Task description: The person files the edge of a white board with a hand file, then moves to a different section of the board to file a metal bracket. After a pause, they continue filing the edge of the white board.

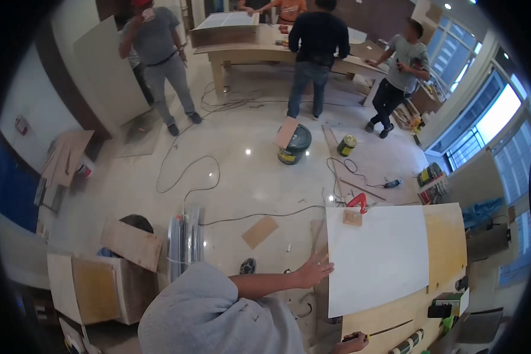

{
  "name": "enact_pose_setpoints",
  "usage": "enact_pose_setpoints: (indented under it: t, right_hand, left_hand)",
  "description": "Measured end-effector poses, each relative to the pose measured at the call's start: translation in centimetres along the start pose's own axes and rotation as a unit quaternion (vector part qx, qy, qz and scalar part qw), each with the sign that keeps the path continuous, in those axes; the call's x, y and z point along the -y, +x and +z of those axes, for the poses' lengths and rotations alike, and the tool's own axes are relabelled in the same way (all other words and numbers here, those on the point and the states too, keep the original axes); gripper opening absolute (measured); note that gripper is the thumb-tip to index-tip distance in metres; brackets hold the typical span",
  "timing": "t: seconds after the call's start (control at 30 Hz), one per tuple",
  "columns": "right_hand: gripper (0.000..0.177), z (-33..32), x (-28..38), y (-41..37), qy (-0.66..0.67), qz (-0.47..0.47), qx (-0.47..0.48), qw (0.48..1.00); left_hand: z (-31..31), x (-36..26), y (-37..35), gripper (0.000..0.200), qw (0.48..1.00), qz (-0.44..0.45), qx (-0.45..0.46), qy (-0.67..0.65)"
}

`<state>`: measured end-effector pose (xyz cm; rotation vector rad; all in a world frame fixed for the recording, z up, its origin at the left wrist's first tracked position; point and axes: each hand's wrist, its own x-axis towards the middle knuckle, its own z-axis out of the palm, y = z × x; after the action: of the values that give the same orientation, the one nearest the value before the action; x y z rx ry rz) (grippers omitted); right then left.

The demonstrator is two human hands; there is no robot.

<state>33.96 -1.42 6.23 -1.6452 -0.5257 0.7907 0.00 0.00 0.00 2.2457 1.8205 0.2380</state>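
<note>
Here our plywood panel (445, 242) lay under the white sheet (377, 259), whose long axis ran away from us. Our left hand (315, 270), the nearer of 2, pressed splayed and flat on the sheet's left edge. Our right hand (348, 344), nearside of the sheet, curled round a small dark thing (355, 337). 1 red clamp (358, 202) sat at the sheet's far-left corner. We read no lettering.
</note>
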Motion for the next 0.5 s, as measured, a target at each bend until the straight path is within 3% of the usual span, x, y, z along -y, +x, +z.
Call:
enact_pose_setpoints:
  t: [0.07,0.1,0.17,0.27,0.37,0.47,0.5]
  right_hand:
    - [0.023,-1.2,4.1,-2.1,-0.031,-0.048,-0.028,0.998]
    - [0.022,5.2,-1.0,-9.7,-0.017,0.008,-0.006,1.0]
    - [0.021,4.7,2.1,-10.2,-0.034,-0.03,0.002,0.999]
    - [0.021,4.1,1.5,-8.7,-0.036,-0.037,0.032,0.998]
    - [0.028,5.2,2.5,-7.0,-0.042,-0.081,0.065,0.994]
    - [0.025,6.7,3.9,-4.7,-0.016,-0.077,0.124,0.989]
    - [0.024,7.4,4.3,-4.1,-0.017,-0.074,0.131,0.988]
  left_hand:
    - [-1.0,-2.5,0.7,0.088,1.0,0.004,-0.02,-0.02]
    - [-1.8,7.6,-3.4,0.084,1.0,-0.004,-0.001,0.019]
    - [0.1,7.1,-0.8,0.076,0.998,0.017,-0.061,-0.027]
    - [-2.5,7.2,0.1,0.055,0.999,0.03,-0.035,-0.011]
    - [-8.0,8.8,2.3,0.034,0.973,-0.037,0.017,-0.227]
    - [-18.7,6.8,4.2,0.019,0.901,-0.038,-0.103,-0.419]
    - [-23.2,5.3,4.6,0.019,0.873,-0.036,-0.095,-0.477]
